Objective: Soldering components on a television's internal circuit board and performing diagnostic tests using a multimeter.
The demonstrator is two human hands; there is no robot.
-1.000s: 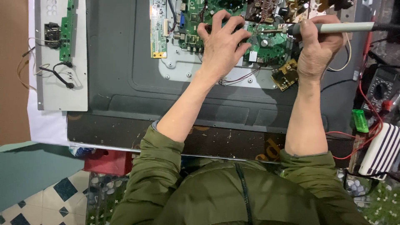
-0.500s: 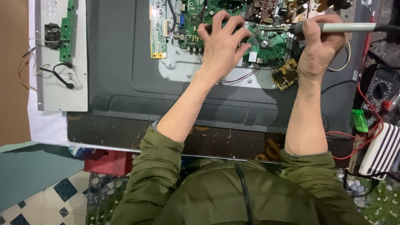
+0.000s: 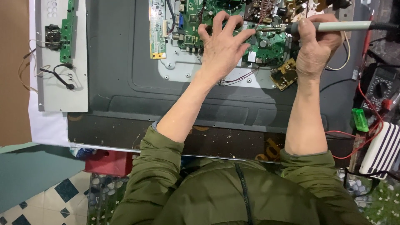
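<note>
At the far left a grey metal strip (image 3: pixel 62 87) lies on white cloth, carrying a narrow green board (image 3: pixel 66 35) and a looped black cable (image 3: pixel 58 75). Next comes the wide dark back panel (image 3: pixel 121 75) of a flat screen, lying face down across the bench. Near its top sits a long slim green board (image 3: pixel 157 29), then the main green circuit board (image 3: pixel 196 21) on its pale metal plate (image 3: pixel 179 68). The left hand (image 3: pixel 223 50) rests flat on that board with fingers spread wide, holding nothing and hiding much of the circuitry beneath it. Just right of its fingertips is the metal tip of a soldering iron (image 3: pixel 329 27) — the right hand (image 3: pixel 314 52) is closed around its pale handle, the tool lying level and pointing left over the board. A small yellowish board (image 3: pixel 284 75) lies under the right wrist. Further right — red leads (image 3: pixel 366 100), a dark multimeter (image 3: pixel 381 89), a green lighter-shaped object (image 3: pixel 359 119) and a white ribbed box (image 3: pixel 383 150).
</note>
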